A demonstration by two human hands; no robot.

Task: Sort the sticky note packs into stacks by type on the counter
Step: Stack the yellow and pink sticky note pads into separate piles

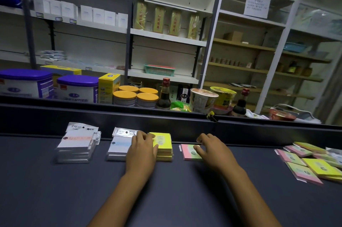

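Four groups of sticky note packs sit in a row on the dark counter [55, 189]. At the left is a stack with a pink band [76, 145]. Beside it stands a blue-banded stack [119, 146], then a yellow stack [163, 146], then a pink and green pack [189, 152]. My left hand [141, 152] lies across the blue stack's right side and the yellow stack's left edge, fingers spread. My right hand [211, 148] rests on the pink and green pack with fingers apart. An unsorted heap of yellow and pink packs [312, 163] lies at the right.
A raised dark ledge [166, 115] runs along the back of the counter. Behind it stand purple-lidded tubs [77, 88], orange-lidded tins [137, 97], a sauce bottle [164, 95] and noodle cups [203, 100]. Shelving fills the background.
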